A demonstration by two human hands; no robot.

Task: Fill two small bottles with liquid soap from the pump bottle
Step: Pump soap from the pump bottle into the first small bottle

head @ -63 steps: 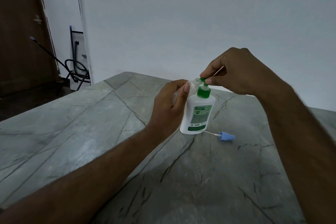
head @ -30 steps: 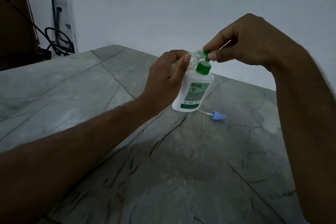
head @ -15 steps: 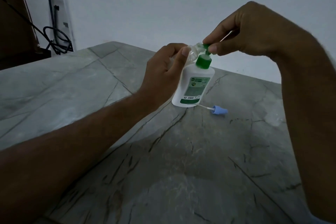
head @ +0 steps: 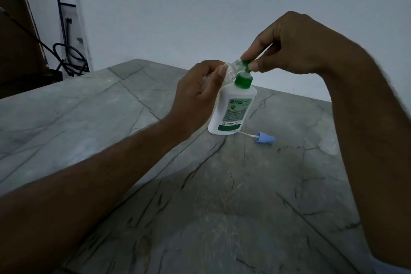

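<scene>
1 white pump bottle with a green collar and pump head stands slightly tilted on the grey veined worktop; its green-and-white label is too small to read. The right hand pinches the pump head. The left hand grips 1 small clear bottle, tilted, mouth at the nozzle. 1 blue dropper cap lies just beside the base.

White pump bottle with green cap, blue spray cap, grey dark-veined table
</scene>
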